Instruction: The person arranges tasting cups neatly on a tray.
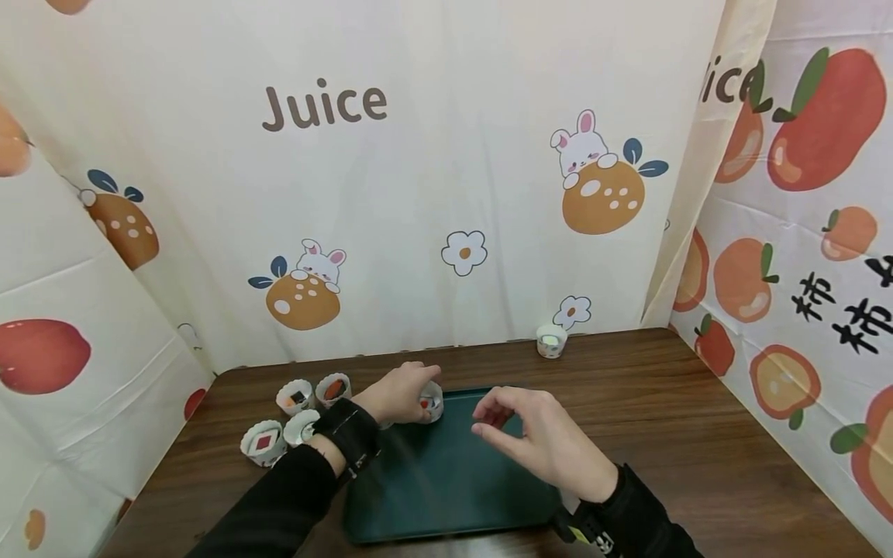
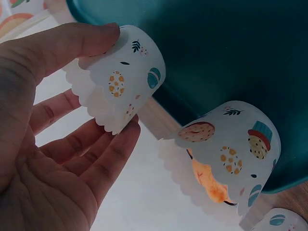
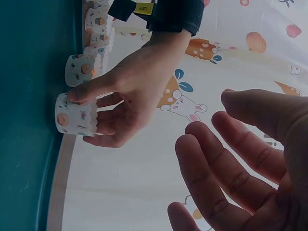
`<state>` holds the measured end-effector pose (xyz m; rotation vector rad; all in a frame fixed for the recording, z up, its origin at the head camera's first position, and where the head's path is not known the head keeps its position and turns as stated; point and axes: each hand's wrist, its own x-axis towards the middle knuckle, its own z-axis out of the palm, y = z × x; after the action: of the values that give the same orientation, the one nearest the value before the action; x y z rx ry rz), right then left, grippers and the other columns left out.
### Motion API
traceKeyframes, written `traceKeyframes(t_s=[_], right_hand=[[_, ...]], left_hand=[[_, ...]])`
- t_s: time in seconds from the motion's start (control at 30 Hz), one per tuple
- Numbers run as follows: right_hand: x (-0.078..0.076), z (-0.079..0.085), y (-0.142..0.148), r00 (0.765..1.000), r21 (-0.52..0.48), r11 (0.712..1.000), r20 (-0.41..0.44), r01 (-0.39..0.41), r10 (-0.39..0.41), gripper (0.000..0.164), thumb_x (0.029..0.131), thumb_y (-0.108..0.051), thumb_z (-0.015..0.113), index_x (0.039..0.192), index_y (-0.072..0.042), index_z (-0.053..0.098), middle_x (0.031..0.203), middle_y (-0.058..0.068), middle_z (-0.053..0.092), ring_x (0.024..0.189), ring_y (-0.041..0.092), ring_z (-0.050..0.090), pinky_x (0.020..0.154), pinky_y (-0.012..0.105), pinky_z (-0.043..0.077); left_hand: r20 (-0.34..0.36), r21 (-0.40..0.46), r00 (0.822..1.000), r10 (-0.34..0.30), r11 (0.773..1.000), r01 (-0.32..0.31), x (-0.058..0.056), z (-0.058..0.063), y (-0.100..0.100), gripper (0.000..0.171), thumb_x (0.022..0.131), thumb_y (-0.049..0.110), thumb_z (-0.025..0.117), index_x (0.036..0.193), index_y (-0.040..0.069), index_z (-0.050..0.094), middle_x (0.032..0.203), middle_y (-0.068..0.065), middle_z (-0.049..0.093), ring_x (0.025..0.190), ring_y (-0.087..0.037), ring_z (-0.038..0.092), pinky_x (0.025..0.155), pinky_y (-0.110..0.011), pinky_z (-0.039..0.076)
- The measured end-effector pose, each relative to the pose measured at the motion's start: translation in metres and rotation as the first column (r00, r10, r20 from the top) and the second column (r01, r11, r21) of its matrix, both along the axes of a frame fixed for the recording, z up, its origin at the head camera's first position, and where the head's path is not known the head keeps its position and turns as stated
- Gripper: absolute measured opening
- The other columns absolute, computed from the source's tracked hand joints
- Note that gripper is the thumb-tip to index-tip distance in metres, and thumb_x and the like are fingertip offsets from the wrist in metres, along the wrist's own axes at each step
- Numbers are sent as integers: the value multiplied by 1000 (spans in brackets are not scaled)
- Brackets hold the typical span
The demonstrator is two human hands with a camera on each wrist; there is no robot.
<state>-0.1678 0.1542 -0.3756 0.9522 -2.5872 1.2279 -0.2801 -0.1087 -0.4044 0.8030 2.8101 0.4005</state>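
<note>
My left hand (image 1: pixel 401 391) grips a white paper baking cup (image 1: pixel 433 402) by its sides, at the back left part of a dark green tray (image 1: pixel 453 488). Leaves and small food pictures decorate this cup (image 2: pixel 127 72) in the left wrist view. Just beside it on the tray stands a second baking cup (image 2: pixel 240 149) with something orange inside; in the head view the left hand and wrist mostly hide it. Over the tray's right side hovers my right hand (image 1: pixel 537 438), its fingers loosely bent and holding nothing.
Left of the tray, several more paper cups stand on the wooden table (image 1: pixel 663 418), among them one with a red piece (image 1: pixel 263 443) and one with an orange-and-black piece (image 1: pixel 335 389). Another cup (image 1: pixel 551 341) sits at the back edge. Printed curtains hang behind and at both sides.
</note>
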Motion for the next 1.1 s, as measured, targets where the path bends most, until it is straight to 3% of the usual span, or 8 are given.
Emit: traceKeyframes(t_s=[0.1,0.27,0.53,0.67,0.9,1.1], right_hand=[[-1,-1,-2,1000,-12,1000,-13,-17,17,14,106,-33,69,110,-22,74,98,-14,73,90,-1,64,83,24,58],[-2,-3,-6,1000,-22,999,-14,-27,27,14,106,-33,69,110,-21,75,97,-12,74,89,0,65,83,24,58],[-2,-3,-5,1000,-6,1000,1,-23,23,15,107,-34,68,110,-22,75,97,-13,73,89,-1,65,82,25,58],[-3,-4,-3,1000,-3,1000,1,-19,19,16,107,-34,68,110,-21,75,97,-13,73,89,-1,65,82,25,58],[-4,-3,-2,1000,4,1000,-4,-14,14,15,106,-34,69,110,-21,75,98,-12,74,90,0,65,83,24,58],[-4,-3,0,1000,13,1000,-11,-4,4,14,105,-31,71,109,-18,76,98,-10,74,90,0,65,82,24,58]], left_hand=[[-12,-37,1000,23,999,-24,-1,-3,-2,68,84,12,92,143,2,60,125,-16,68,106,-26,61,92,-47,61],[-11,-57,999,51,997,-52,-1,-5,-6,59,82,8,92,135,4,65,116,-12,70,98,-24,60,87,-45,61],[2,-59,999,45,997,-45,0,-5,-3,60,81,5,92,135,3,65,115,-13,71,96,-23,61,87,-45,62],[-21,-65,999,29,997,-30,0,-9,-1,63,81,3,90,139,2,64,120,-15,70,97,-23,61,88,-44,62],[-68,-71,998,18,997,-23,-2,-22,1,54,83,-1,86,133,5,68,115,-13,70,91,-22,61,82,-43,61],[-69,-62,997,18,998,-23,0,-20,4,58,82,-1,88,135,5,66,119,-16,68,96,-25,63,86,-47,63]])
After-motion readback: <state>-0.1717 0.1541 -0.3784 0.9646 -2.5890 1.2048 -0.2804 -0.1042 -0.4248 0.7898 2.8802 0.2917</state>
